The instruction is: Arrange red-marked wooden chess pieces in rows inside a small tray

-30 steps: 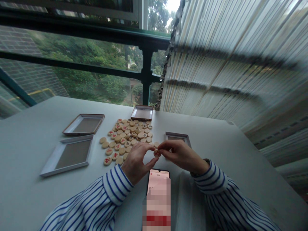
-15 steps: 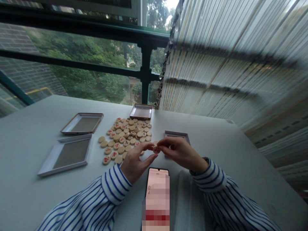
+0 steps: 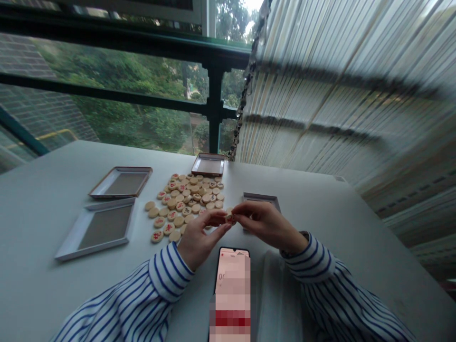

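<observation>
My left hand (image 3: 199,236) and my right hand (image 3: 264,223) meet above the white table (image 3: 46,280), both pinching one round wooden game piece (image 3: 230,218) with a red mark between their fingertips. Just beyond the hands lies a spread of several round wooden game pieces (image 3: 185,202), some face up with red or dark characters, some blank side up. Both arms wear blue-and-white striped sleeves.
A phone (image 3: 231,294) lies near the front edge between my arms. Two shallow trays sit at the left, a white one (image 3: 96,229) and a brown-rimmed one (image 3: 121,181). Another brown tray (image 3: 208,165) is at the back, and a grey tray (image 3: 261,197) is partly hidden behind my right hand.
Both hands have lifted the piece slightly away from me and turned it between the fingertips; the view has shifted a little.
</observation>
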Available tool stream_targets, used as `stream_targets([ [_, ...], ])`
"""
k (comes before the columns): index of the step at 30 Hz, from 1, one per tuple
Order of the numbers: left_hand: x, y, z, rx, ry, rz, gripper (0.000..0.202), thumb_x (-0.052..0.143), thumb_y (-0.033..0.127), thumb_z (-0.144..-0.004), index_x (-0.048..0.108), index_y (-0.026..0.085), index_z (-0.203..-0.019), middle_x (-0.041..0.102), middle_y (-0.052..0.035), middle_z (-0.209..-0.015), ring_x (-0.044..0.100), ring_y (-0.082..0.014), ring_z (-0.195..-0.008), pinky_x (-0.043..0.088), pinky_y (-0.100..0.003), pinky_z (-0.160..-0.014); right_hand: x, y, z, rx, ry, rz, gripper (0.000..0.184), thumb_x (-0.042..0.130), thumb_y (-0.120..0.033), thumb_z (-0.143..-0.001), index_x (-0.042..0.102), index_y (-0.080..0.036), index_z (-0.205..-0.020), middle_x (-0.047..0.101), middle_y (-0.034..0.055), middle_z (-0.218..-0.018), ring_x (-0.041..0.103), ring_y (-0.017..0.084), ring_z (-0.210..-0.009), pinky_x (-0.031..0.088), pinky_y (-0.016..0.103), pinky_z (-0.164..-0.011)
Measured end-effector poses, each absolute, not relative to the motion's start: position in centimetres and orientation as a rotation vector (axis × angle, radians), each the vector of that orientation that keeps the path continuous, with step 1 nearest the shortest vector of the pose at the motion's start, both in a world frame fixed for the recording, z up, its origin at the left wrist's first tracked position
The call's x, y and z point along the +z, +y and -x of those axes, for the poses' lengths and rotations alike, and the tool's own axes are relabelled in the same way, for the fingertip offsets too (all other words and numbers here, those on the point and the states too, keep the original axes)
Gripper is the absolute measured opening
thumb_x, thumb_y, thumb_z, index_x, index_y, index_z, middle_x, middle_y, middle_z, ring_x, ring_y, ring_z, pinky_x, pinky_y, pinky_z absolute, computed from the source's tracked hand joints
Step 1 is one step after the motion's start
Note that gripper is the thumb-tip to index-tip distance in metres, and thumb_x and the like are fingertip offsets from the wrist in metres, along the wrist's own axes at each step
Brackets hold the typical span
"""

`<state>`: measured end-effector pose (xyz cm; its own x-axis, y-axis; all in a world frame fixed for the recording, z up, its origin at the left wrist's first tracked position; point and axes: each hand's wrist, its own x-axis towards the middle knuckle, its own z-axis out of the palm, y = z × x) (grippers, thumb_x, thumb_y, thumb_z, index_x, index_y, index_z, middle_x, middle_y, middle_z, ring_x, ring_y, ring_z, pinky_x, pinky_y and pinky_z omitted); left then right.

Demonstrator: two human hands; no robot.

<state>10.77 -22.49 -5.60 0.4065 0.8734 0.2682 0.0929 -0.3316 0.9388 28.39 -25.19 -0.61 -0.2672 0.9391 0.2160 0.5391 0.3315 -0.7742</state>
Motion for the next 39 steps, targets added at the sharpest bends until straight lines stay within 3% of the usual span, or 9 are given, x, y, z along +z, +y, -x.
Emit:
stream_targets([
  [28, -5.70, -22.23, -10.78, 1.041, 0.741, -1.530, 0.020, 0.062, 0.024, -0.075, 0.065, 0.019, -0.093, 0.069, -0.0026, -0.090, 0.064, -0.0136, -0.083, 0.051, -0.024, -0.078, -0.26, -25.29, -28.27, 0.911, -1.896, 1.293, 0.024, 0.055, -0.035, -0.080, 0.063, -0.016, -0.091, 0.065, 0.0036, -0.077, 0.057, 0.010, -0.067, 0.043, 0.022, -0.057],
  [39, -5.38, -22.44, -10.84, 1.024, 0.748, -1.467, 0.024, 0.062, 0.026, -0.073, 0.066, 0.015, -0.094, 0.070, -0.0067, -0.088, 0.065, -0.0187, -0.082, 0.052, -0.032, -0.080, -0.13, -25.38, -28.38, 0.915, -1.894, 1.323, 0.022, 0.051, -0.031, -0.082, 0.064, -0.016, -0.089, 0.065, 0.0040, -0.079, 0.055, 0.009, -0.065, 0.042, 0.021, -0.055],
])
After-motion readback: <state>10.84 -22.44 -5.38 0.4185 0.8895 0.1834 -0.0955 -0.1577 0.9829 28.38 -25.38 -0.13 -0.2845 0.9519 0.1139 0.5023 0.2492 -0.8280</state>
